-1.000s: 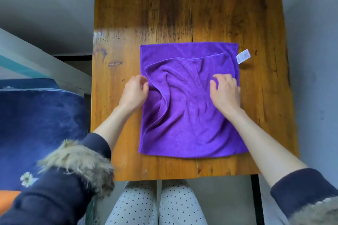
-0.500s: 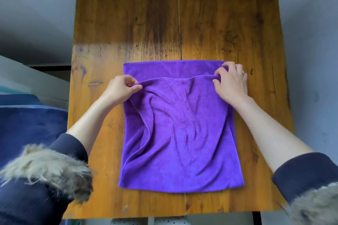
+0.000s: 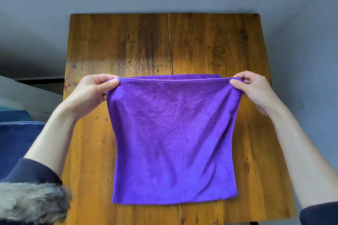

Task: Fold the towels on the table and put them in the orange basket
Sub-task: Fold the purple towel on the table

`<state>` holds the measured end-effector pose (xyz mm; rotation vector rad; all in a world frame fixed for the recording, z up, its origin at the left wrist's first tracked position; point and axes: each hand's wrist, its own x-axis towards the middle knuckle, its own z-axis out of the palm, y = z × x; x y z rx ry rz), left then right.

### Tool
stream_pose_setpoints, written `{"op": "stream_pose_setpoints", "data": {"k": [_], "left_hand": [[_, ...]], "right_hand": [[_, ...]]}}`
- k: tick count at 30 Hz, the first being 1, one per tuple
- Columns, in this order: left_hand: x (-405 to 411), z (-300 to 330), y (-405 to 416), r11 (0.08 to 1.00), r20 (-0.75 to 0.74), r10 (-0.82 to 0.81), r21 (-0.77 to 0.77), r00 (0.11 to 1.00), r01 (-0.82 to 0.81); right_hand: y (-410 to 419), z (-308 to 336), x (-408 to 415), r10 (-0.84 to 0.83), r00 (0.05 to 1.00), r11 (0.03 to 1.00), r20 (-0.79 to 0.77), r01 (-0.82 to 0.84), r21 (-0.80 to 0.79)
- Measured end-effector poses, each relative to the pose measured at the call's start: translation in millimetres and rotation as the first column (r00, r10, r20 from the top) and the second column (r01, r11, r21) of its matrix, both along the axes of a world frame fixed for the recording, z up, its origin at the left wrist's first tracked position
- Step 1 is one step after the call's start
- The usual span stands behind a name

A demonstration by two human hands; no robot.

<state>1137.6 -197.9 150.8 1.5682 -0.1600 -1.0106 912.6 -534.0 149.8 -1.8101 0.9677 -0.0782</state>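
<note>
A purple towel point(image 3: 172, 133) lies folded double over the middle of the wooden table point(image 3: 128, 45). Its far edge is lifted off the wood and pulled taut between my hands. My left hand point(image 3: 93, 91) pinches the far left corner between thumb and fingers. My right hand point(image 3: 254, 87) pinches the far right corner the same way. The near edge of the towel rests close to the table's front edge. No orange basket is in view.
A grey wall stands behind the table and on its right side. Dark blue bedding point(image 3: 16, 140) lies to the left of the table, below a pale ledge point(image 3: 27, 93). Bare wood shows beyond the towel and on both sides of it.
Both hands slid outward to the far corners of the towel, took hold of them and raised the far edge, pulling the wrinkled cloth flat. The camera tilted up.
</note>
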Motion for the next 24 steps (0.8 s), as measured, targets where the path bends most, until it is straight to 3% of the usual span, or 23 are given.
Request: {"op": "stream_pose_setpoints", "data": {"k": [3, 8, 11, 13, 16, 24], "left_hand": [[11, -11, -16, 0.984, 0.195, 0.000, 0.173, 0.981, -0.034], [20, -47, -34, 0.863, 0.492, -0.158, 0.490, 0.856, -0.122], [26, -61, -37, 0.792, 0.548, -0.248, 0.589, 0.799, -0.159], [28, -66, -40, 0.798, 0.586, -0.286, 0.583, 0.758, -0.149], [29, -69, -40, 0.817, 0.620, -0.327, 0.564, 0.714, -0.115], [34, -65, -42, 0.765, 0.570, -0.477, 0.644, 0.669, -0.003]], "right_hand": [[-4, -15, 19, -0.009, 0.999, 0.997, -0.038, 0.006, -0.078], [-3, -46, 46, 0.029, 0.978, 0.960, -0.207, -0.086, -0.268], [-3, -56, 49, 0.029, 0.969, 0.918, -0.245, -0.123, -0.378], [-4, -61, 51, 0.057, 0.963, 0.897, -0.264, -0.165, -0.410], [-7, -62, 53, 0.102, 0.955, 0.889, -0.279, -0.214, -0.405], [-2, -62, 61, 0.145, 0.925, 0.900, -0.351, -0.271, -0.343]]}}
